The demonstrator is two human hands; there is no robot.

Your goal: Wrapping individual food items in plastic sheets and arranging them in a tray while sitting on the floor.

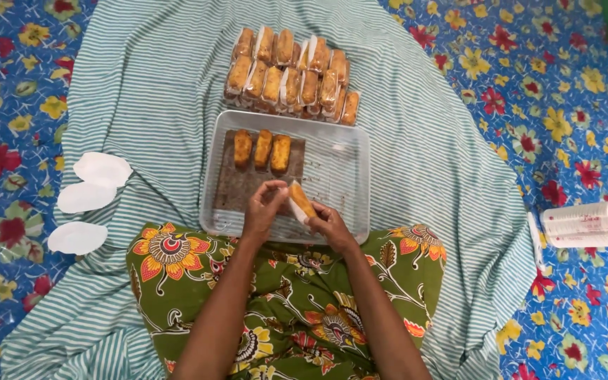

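Both hands grip one golden fried roll (302, 200) over the near edge of the clear plastic tray (350, 151): the left hand (263, 211) pinches its top end, the right hand (328, 224) cradles it with a white wrapper (296, 211). Wrapping it well probably means keeping the paper snug and the roll level. The fingertips hide how far the wrapper folds round; three bare rolls (262, 149) lie further back in the tray.
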